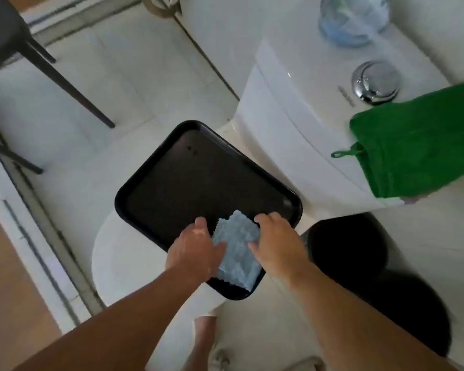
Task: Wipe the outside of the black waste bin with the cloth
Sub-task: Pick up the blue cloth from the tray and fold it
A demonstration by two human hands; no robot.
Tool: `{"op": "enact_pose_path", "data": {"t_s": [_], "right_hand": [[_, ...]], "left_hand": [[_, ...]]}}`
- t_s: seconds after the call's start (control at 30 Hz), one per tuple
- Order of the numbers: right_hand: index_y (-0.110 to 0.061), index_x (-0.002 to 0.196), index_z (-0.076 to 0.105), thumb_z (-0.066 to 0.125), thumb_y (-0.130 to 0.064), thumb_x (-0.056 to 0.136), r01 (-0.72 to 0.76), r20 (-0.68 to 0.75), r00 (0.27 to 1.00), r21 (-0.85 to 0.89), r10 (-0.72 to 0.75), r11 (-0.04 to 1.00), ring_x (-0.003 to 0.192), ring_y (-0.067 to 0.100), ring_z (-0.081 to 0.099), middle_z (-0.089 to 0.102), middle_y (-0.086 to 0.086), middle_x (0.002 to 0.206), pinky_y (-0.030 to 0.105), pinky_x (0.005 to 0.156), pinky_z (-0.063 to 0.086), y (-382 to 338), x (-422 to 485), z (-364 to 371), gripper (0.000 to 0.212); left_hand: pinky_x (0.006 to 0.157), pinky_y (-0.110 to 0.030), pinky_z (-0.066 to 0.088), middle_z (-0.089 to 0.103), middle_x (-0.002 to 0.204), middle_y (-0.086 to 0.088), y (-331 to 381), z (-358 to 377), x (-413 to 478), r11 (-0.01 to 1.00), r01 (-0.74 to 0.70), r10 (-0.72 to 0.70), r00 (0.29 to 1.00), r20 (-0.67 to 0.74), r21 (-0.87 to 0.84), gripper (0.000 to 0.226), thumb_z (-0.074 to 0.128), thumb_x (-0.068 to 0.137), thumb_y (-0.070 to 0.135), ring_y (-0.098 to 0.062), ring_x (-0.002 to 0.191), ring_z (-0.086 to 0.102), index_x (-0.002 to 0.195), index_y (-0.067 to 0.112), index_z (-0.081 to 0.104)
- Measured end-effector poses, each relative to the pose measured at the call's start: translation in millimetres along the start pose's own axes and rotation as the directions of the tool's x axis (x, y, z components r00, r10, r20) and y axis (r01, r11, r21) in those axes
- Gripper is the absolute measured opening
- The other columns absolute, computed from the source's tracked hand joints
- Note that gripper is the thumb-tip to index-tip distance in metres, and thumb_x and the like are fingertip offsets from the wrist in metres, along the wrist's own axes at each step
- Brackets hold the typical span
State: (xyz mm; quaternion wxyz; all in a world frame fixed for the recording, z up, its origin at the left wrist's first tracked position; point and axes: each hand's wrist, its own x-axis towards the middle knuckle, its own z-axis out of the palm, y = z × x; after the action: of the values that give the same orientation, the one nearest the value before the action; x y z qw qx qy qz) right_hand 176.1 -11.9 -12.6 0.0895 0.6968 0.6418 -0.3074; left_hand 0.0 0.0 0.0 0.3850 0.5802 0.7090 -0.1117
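The black waste bin [348,250] stands on the floor to the right of the toilet, low in the view and partly blurred. A folded pale blue cloth [237,253] lies on the near corner of a black tray [188,172]. My left hand [196,250] reaches over the tray's near edge with fairly straight fingers, its thumb touching the cloth's left side. My right hand [276,242] is at the cloth's right side, with its fingers curled at the far corner and its thumb on top of the cloth. Neither hand touches the bin.
The tray rests on the closed white toilet lid [123,263]. A green towel [418,145] lies on the cistern by the chrome flush button [375,81]. Dark chair legs [65,84] stand at the far left. My bare foot [204,341] is on the pale tiled floor.
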Motion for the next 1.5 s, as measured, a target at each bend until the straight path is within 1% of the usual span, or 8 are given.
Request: {"op": "enact_pose_path", "data": {"t_s": [0.27,0.47,0.57,0.77,0.9,1.07,1.3,1.5], "right_hand": [[-0.023,0.104,0.062,0.055,-0.038,0.096,0.076,-0.007,0.997,-0.067,-0.077,0.995,0.094,0.018,0.06,0.062,-0.004,0.097,0.038,0.089,0.044,5.0,16.2,21.2,0.018],[-0.023,0.096,0.056,0.059,-0.033,0.092,0.132,0.063,0.986,0.25,-0.153,0.959,0.07,0.013,0.057,0.059,-0.007,0.077,0.024,0.058,0.04,17.1,-2.8,-5.3,0.011],[-0.03,0.091,0.054,0.065,-0.03,0.091,0.164,0.027,0.98,0.464,-0.198,0.871,0.064,0.007,0.057,0.059,-0.009,0.072,0.018,0.053,0.042,31.1,-39.7,-31.1,0.01],[-0.032,0.102,0.065,0.076,-0.024,0.086,0.115,-0.021,0.989,0.746,-0.149,0.656,0.08,0.006,0.069,0.07,-0.009,0.086,0.023,0.066,0.055,95.0,-136.5,-43.7,0.022],[-0.037,0.104,0.066,0.078,-0.02,0.085,0.066,-0.052,0.998,0.827,-0.04,0.559,0.088,0.01,0.07,0.07,-0.009,0.097,0.036,0.076,0.061,151.5,-191.5,-11.3,0.029],[-0.039,0.101,0.07,0.078,-0.014,0.085,0.1,-0.164,0.979,0.904,0.122,0.417,0.091,0.015,0.071,0.071,-0.008,0.101,0.04,0.077,0.061,221.1,-233.4,48.8,0.03],[-0.036,0.092,0.074,0.075,-0.018,0.08,0.285,-0.393,0.911,0.821,0.126,0.495,0.109,0.013,0.065,0.069,-0.009,0.115,0.019,0.085,0.052,296.7,-246.4,115.3,0.022],[-0.039,0.087,0.076,0.077,-0.025,0.074,0.37,-0.523,0.847,0.709,0.096,0.6,0.115,0.005,0.063,0.065,-0.018,0.124,0.025,0.09,0.054,315.2,-256.7,141.3,0.018]], "left_hand": [[0.063,-0.028,0.051,0.063,0.087,0.002,4.0,20.6,19.6,0.998,-0.03,0.033,0.998,-0.057,0.063,0.019,0.065,0.091,0.037,-0.016,0.075,0.062,0.1,0.02,0.062],[0.049,-0.018,0.035,0.05,0.064,0.003,4.1,-1.8,0.6,0.939,0.001,0.045,0.991,0.127,-0.344,0.028,0.068,0.086,0.022,-0.011,0.057,0.046,0.063,0.018,0.053],[0.059,-0.028,0.042,0.055,0.071,-0.006,11.2,-14.7,-31.7,0.899,-0.056,0.159,0.965,0.206,-0.434,0.014,0.065,0.082,0.023,-0.016,0.067,0.052,0.075,0.013,0.06],[0.083,-0.041,0.062,0.076,0.106,-0.005,51.8,19.0,-108.8,0.742,-0.061,0.379,0.859,0.343,-0.668,0.033,0.071,0.087,0.035,-0.025,0.098,0.074,0.114,0.017,0.069],[0.088,-0.062,0.056,0.074,0.107,-0.017,74.2,92.9,-135.9,0.726,-0.037,0.383,0.851,0.359,-0.686,0.036,0.075,0.084,0.035,-0.039,0.1,0.072,0.113,0.013,0.07],[0.091,-0.065,0.053,0.073,0.112,-0.018,103.7,183.0,-138.3,0.726,-0.05,0.452,0.786,0.422,-0.686,0.041,0.079,0.079,0.027,-0.041,0.104,0.071,0.117,0.013,0.068],[0.088,-0.05,0.06,0.074,0.12,-0.003,121.4,258.1,-102.8,0.666,-0.243,0.678,0.591,0.437,-0.705,0.074,0.085,0.068,0.027,-0.031,0.105,0.073,0.129,0.053,0.053],[0.07,-0.037,0.063,0.076,0.095,-0.002,133.6,286.6,-98.5,0.449,-0.696,0.887,0.423,0.185,-0.56,0.028,0.091,0.068,0.022,-0.02,0.086,0.075,0.09,0.025,0.073]]}}
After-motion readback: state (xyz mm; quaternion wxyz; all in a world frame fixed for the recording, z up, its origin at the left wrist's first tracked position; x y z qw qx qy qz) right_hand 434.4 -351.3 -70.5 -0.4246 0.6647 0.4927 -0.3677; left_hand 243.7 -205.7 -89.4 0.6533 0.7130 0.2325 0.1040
